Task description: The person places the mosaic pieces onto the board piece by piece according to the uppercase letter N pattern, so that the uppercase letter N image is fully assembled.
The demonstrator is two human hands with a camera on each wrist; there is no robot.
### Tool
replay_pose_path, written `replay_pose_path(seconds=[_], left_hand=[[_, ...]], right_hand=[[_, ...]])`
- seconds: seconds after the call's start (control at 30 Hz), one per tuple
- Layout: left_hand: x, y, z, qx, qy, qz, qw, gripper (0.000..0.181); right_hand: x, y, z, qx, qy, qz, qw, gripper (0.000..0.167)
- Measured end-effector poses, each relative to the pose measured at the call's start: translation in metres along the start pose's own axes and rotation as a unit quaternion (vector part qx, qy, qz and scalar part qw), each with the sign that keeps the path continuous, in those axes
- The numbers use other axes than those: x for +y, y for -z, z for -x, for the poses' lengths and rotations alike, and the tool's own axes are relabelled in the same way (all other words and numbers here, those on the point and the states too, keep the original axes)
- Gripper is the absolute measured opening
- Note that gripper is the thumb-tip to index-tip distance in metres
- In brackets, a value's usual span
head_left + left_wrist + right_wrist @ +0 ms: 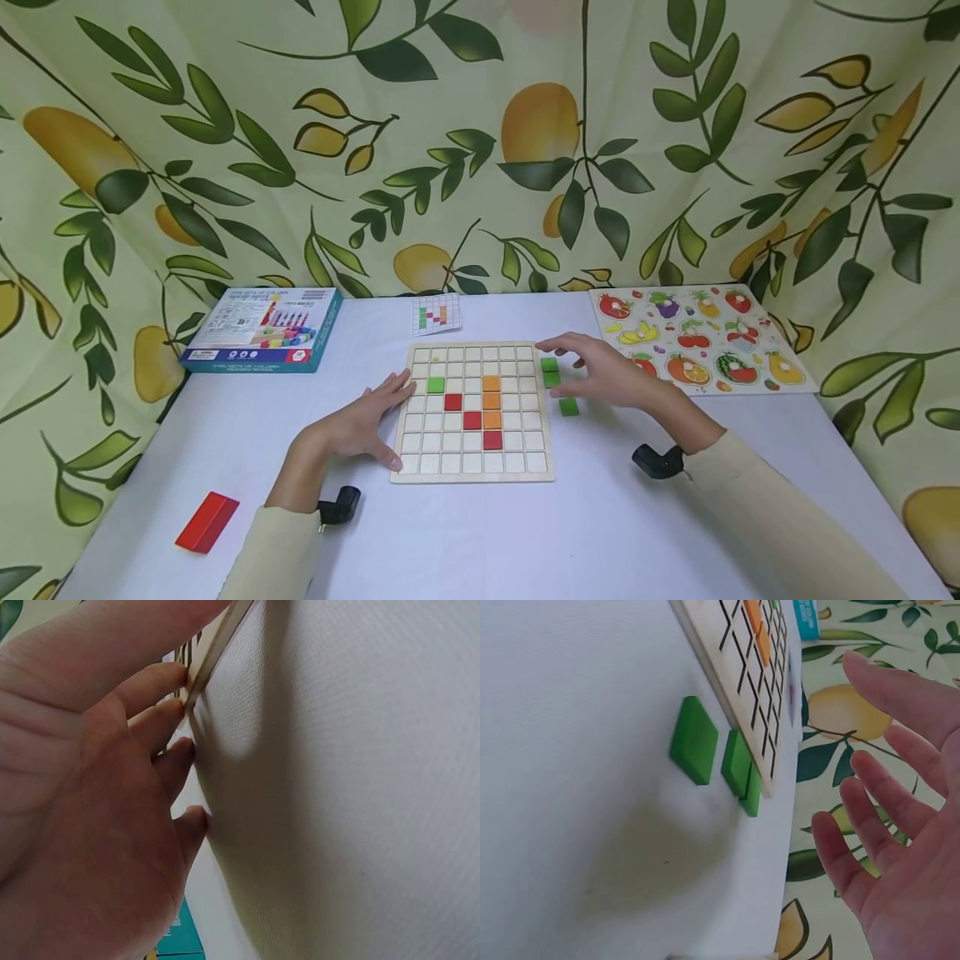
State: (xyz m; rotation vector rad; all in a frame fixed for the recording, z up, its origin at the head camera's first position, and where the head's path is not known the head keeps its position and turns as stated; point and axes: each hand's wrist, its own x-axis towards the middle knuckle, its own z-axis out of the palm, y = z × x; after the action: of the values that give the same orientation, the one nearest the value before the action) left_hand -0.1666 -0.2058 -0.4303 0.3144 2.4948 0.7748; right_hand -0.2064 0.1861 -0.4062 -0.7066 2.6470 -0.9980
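Observation:
A wooden grid board (525, 462) lies mid-table. One green tile (436, 385), several red tiles (453, 402) and orange tiles (491, 401) sit in its squares. My left hand (358, 425) rests along the board's left edge, fingers spread; in the left wrist view its fingertips (174, 675) touch the rim. Just off the board's right side are loose green tiles (694, 741), two of them close together and one nearer me. Above them hovers my right hand (607, 371), fingers apart, with nothing held in the right wrist view.
A small pattern card (437, 314) lies behind the board. At the back left is a teal-edged box (262, 330), and a fruit picture board (701, 337) lies at the back right. A red block (207, 522) rests at the front left. Patterned cloth hangs behind the table.

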Motion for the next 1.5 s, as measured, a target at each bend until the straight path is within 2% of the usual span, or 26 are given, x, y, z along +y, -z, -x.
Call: replay_pose_path(seconds=[0.33, 0.5, 1.0, 1.5], left_hand=[[-0.002, 0.0, 0.001, 0.003, -0.005, 0.003, 1.0, 0.122], [-0.002, 0.0, 0.001, 0.002, -0.003, 0.001, 1.0, 0.121], [-0.002, -0.001, 0.0, 0.004, -0.007, -0.002, 1.0, 0.122], [-0.002, -0.001, 0.0, 0.004, -0.005, 0.0, 1.0, 0.121]], right_hand=[[0.018, -0.008, 0.028, 0.017, -0.023, -0.052, 0.9982, 0.066], [0.026, -0.018, 0.033, 0.016, -0.023, -0.048, 0.9985, 0.062], [0.033, -0.035, 0.037, 0.009, -0.039, -0.022, 0.999, 0.056], [0.034, -0.036, 0.037, 0.013, -0.025, -0.005, 0.9996, 0.037]])
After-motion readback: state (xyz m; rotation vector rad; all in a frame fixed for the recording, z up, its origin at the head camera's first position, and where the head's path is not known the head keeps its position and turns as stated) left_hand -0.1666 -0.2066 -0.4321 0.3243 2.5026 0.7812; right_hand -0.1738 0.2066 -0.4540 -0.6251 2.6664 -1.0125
